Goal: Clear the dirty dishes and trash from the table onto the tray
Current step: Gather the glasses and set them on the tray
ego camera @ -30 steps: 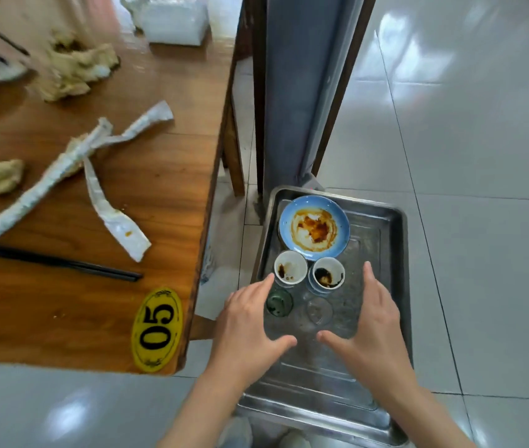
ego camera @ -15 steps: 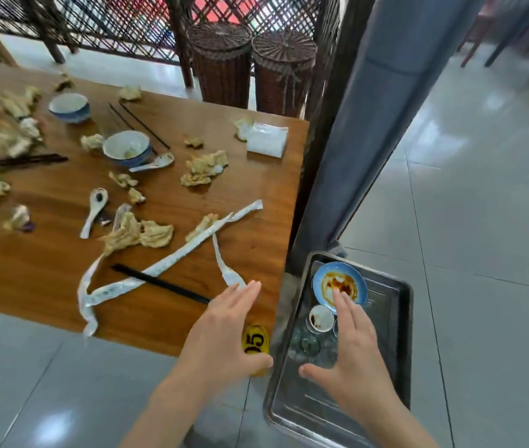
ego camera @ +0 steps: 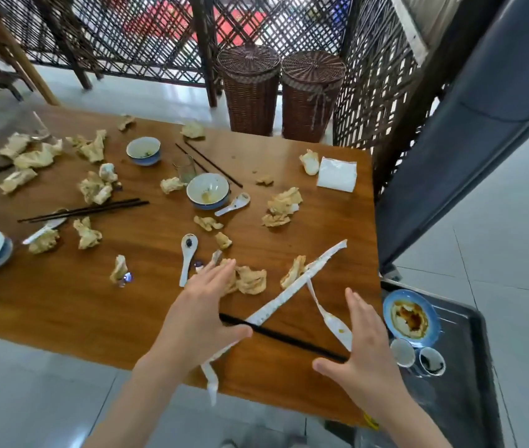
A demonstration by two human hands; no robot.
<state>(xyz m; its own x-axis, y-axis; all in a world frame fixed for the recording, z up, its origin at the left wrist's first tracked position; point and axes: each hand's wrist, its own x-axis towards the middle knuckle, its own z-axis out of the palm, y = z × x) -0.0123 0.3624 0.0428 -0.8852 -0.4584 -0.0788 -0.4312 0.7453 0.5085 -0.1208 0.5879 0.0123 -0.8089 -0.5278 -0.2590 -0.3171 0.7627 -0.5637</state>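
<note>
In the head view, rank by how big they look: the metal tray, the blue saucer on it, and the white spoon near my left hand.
1. metal tray
2. blue saucer
3. white spoon

The tray (ego camera: 470, 383) sits right of the tabletop (ego camera: 146, 312), holding a plate (ego camera: 411, 314) behind two cups (ego camera: 403, 351). Chopsticks (ego camera: 284, 337) lie at the tabletop's near edge; bowls (ego camera: 207, 190) lie farther back.

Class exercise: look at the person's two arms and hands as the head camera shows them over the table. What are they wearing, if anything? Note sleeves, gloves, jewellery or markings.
Both forearms are bare as far as the picture shows them: no sleeves in view. The left hand and the right hand wear no gloves, and no rings, watch or wristband show. No markings are visible on either.
</note>
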